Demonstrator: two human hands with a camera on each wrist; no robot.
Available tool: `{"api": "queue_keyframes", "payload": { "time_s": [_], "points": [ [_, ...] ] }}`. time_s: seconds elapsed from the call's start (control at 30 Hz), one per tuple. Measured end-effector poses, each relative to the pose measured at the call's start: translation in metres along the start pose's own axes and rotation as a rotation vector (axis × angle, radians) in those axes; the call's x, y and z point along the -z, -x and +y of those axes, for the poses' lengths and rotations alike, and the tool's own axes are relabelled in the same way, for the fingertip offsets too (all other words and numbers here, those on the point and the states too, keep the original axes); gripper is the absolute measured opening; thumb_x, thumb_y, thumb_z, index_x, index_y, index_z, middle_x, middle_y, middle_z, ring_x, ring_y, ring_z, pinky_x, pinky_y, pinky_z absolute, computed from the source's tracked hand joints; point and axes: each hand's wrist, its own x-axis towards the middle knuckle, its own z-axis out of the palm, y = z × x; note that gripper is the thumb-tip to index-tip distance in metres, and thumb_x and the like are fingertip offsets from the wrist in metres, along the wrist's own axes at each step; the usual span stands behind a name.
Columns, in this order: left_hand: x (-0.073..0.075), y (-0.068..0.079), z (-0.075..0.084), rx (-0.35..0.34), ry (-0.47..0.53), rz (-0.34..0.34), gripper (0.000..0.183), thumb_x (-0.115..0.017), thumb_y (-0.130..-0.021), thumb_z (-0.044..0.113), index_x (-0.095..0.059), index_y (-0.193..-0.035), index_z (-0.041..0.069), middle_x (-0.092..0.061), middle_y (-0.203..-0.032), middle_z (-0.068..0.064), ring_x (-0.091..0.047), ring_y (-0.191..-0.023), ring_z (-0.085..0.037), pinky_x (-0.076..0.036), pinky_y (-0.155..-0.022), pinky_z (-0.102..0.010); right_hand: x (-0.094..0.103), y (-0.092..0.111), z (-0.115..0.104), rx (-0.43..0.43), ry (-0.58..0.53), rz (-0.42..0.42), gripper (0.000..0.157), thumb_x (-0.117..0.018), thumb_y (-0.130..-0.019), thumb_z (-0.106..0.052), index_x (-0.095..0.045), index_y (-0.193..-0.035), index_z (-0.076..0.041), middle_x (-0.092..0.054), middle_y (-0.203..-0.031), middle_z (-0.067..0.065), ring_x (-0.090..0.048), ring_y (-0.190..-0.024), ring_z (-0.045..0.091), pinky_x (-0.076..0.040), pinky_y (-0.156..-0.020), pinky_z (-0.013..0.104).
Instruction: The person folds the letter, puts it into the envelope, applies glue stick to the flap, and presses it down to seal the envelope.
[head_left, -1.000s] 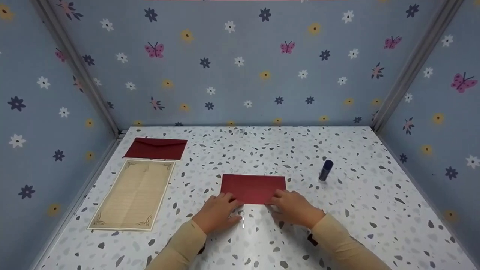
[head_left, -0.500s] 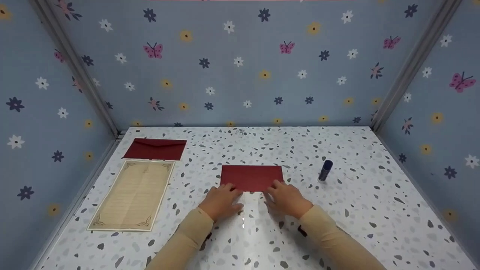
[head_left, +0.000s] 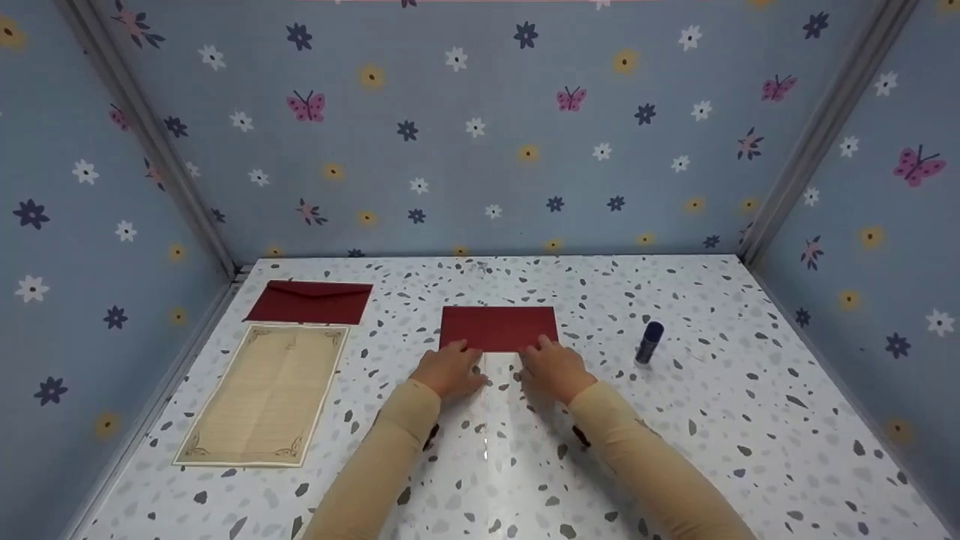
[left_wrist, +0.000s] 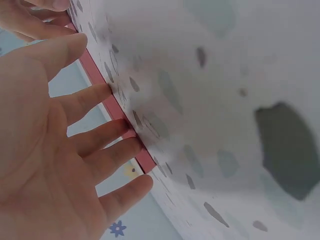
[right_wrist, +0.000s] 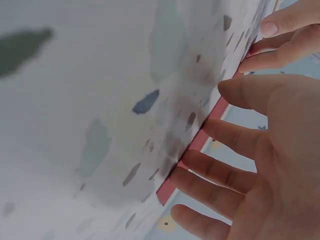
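Observation:
A dark red envelope [head_left: 499, 326] lies flat at the middle of the speckled table, its long near edge toward me. My left hand [head_left: 450, 369] rests its fingertips on the near left corner. At the near right corner, the fingertips of my right hand [head_left: 553, 367] press on the paper in the same way. In the left wrist view the fingers [left_wrist: 100, 97] are spread and nearly straight along the red edge, thumb apart. The right wrist view shows the other hand's fingers [right_wrist: 215, 172] similarly stretched against the envelope [right_wrist: 167, 190].
Another red envelope [head_left: 311, 301], its flap side up, lies at the back left. Just in front of it is a sheet of tan bordered letter paper [head_left: 262, 397]. A dark blue glue stick [head_left: 649, 343] stands to the right. Flower-patterned walls [head_left: 465, 150] enclose the table [head_left: 675, 465].
Both hands have pushed the middle envelope away from me, toward the back of the table. The other envelope, the letter paper and the glue stick stay where they were.

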Motion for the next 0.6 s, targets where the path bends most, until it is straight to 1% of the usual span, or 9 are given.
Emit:
{"api": "queue_keyframes", "payload": {
  "time_s": [0.1,0.17,0.33,0.43,0.6],
  "points": [
    [0.003,-0.009,-0.002,0.039,0.011,-0.016,0.060,-0.058,-0.100,0.045,-0.047,-0.151,0.015,-0.035,-0.158,-0.013,-0.038,-0.141,-0.037,-0.028,-0.115,-0.054,-0.001,-0.010,0.001,-0.037,-0.030,0.008,0.044,-0.062,-0.100,-0.032,-0.059,-0.137,-0.008,-0.054,-0.108,0.013,-0.057,-0.091,0.025,-0.056,-0.075,0.043],
    [0.004,-0.015,-0.003,0.057,0.011,-0.019,0.059,-0.057,-0.101,0.044,-0.046,-0.151,0.015,-0.035,-0.158,-0.012,-0.038,-0.141,-0.036,-0.028,-0.115,-0.053,-0.003,-0.016,0.001,-0.060,-0.041,0.016,0.041,-0.062,-0.100,-0.032,-0.060,-0.134,-0.009,-0.054,-0.109,0.012,-0.058,-0.091,0.026,-0.056,-0.077,0.044],
    [0.008,-0.027,-0.006,0.079,0.025,-0.030,0.060,-0.056,-0.102,0.044,-0.043,-0.153,0.016,-0.032,-0.160,-0.012,-0.036,-0.142,-0.036,-0.029,-0.115,-0.052,-0.005,-0.029,0.002,-0.106,-0.051,0.016,0.039,-0.056,-0.102,-0.035,-0.060,-0.131,-0.009,-0.052,-0.112,0.013,-0.058,-0.090,0.028,-0.055,-0.078,0.046],
    [0.010,-0.032,-0.008,0.087,0.059,-0.026,0.060,-0.056,-0.102,0.043,-0.043,-0.153,0.015,-0.030,-0.161,-0.013,-0.034,-0.143,-0.038,-0.029,-0.115,-0.051,-0.005,-0.037,0.001,-0.140,-0.058,0.013,0.042,-0.055,-0.102,-0.036,-0.058,-0.135,-0.009,-0.051,-0.115,0.014,-0.060,-0.090,0.030,-0.055,-0.080,0.048],
    [0.012,-0.040,-0.009,0.087,0.088,-0.006,0.059,-0.055,-0.102,0.041,-0.042,-0.153,0.014,-0.029,-0.161,-0.014,-0.026,-0.147,-0.037,-0.024,-0.117,-0.052,-0.007,-0.047,0.001,-0.182,-0.048,0.000,0.046,-0.052,-0.103,-0.036,-0.053,-0.142,-0.012,-0.050,-0.119,0.014,-0.063,-0.094,0.030,-0.055,-0.082,0.047]
  ]
}}
